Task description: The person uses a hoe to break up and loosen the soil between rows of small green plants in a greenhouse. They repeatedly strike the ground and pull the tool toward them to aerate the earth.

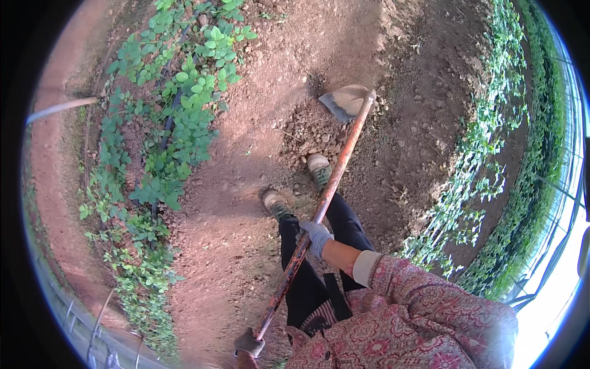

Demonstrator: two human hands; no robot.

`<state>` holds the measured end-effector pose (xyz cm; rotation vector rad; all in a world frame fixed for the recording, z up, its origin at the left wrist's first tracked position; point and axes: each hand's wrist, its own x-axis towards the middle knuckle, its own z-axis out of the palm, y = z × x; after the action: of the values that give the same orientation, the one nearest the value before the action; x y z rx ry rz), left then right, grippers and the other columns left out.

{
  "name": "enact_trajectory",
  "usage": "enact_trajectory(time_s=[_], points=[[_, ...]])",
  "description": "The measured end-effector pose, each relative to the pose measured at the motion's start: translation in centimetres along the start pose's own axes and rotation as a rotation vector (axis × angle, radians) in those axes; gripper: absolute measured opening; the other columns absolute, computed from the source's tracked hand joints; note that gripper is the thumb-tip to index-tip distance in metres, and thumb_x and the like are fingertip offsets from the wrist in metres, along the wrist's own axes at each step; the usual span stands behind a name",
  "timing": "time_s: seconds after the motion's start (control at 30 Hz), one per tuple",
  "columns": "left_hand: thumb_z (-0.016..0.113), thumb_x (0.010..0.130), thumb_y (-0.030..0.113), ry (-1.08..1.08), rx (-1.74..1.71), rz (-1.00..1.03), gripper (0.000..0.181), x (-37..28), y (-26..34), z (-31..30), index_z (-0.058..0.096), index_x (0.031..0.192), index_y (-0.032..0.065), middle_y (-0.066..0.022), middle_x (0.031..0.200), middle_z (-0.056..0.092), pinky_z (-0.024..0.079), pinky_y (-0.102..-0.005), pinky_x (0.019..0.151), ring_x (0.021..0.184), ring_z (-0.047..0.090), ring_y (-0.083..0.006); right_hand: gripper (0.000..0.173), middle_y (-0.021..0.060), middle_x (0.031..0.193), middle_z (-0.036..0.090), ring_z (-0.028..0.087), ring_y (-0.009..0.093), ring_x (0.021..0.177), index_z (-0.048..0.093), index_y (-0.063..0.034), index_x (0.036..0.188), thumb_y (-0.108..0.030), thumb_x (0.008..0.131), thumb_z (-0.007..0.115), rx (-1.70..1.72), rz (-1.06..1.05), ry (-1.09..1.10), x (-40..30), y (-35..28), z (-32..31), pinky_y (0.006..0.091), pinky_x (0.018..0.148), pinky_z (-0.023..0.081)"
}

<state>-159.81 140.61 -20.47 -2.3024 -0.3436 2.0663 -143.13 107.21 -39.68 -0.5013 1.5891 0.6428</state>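
A hoe's long handle (343, 161), with worn red paint, runs slantwise across the view. My right hand (316, 237), in a light grey glove, is closed around its middle, in front of my legs. Lower down, near the bottom edge, my left hand (249, 343) grips the handle's rear end in a darker grey glove. At the far end the wide metal hoe blade (345, 101) is just above or on the soil; contact cannot be told. Loose clods of reddish soil (313, 133) lie between the blade and my shoes.
My shoes (275, 199) stand on a bare dirt path. Leafy green plants (184, 101) with a dark drip hose (168, 124) line the left. A raised soil bank (415, 115) and further plant rows (488, 152) lie right. A pole (62, 109) juts in at far left.
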Motion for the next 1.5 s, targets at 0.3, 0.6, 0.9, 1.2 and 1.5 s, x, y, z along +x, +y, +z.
enact_trajectory(time_s=[0.3,0.6,0.9,1.2,1.5], points=[[0.059,0.068,0.036,-0.075,-0.395,0.593,0.043,5.4,30.9,-9.3,0.051,0.099,0.0070,-0.0205,0.083,0.060,0.046,-0.0430,0.072,0.082,0.058,-0.0369,0.026,0.0081,0.062,0.054,0.050,0.020,0.047,0.056,-0.0040,0.077,-0.028,0.069,0.063,-0.269,-0.527,0.285,3.0,-28.4,-8.5,0.0346,0.045,0.042],[0.056,0.070,0.034,-0.170,-0.301,0.525,0.047,0.1,26.4,-10.8,0.049,0.107,0.0057,-0.0234,0.086,0.059,0.047,-0.0418,0.073,0.082,0.057,-0.0381,0.035,0.0116,0.072,0.058,0.054,0.021,0.061,0.058,0.0018,0.089,-0.023,0.065,0.065,-0.519,-0.611,0.530,3.8,-28.7,-9.6,0.0358,0.061,0.044],[0.056,0.071,0.032,-0.101,-0.129,0.387,0.034,-4.5,17.2,-18.3,0.050,0.094,0.0072,-0.0189,0.072,0.060,0.046,-0.0439,0.066,0.071,0.059,-0.0376,0.030,0.0102,0.071,0.056,0.053,0.022,0.059,0.057,0.0013,0.087,-0.020,0.066,0.063,-0.236,-0.483,0.387,4.0,-18.1,-5.5,0.0370,0.059,0.045],[0.058,0.071,0.031,-0.051,0.171,0.136,0.033,-12.6,11.6,-21.7,0.050,0.092,0.0075,-0.0162,0.069,0.060,0.048,-0.0423,0.063,0.068,0.060,-0.0346,0.021,0.0078,0.061,0.052,0.051,0.021,0.047,0.054,-0.0041,0.082,-0.019,0.070,0.063,0.025,-0.231,0.078,1.5,-10.7,-0.3,0.0349,0.048,0.044],[0.054,0.073,0.022,0.261,0.382,0.113,0.014,-23.7,11.6,-28.6,0.048,0.081,0.0131,-0.0125,0.059,0.058,0.045,-0.0452,0.052,0.056,0.059,-0.0316,0.018,0.0085,0.055,0.047,0.050,0.024,0.049,0.048,-0.0067,0.068,-0.021,0.075,0.056,0.087,-0.017,-0.110,-5.6,-7.4,5.2,0.0381,0.049,0.047]])
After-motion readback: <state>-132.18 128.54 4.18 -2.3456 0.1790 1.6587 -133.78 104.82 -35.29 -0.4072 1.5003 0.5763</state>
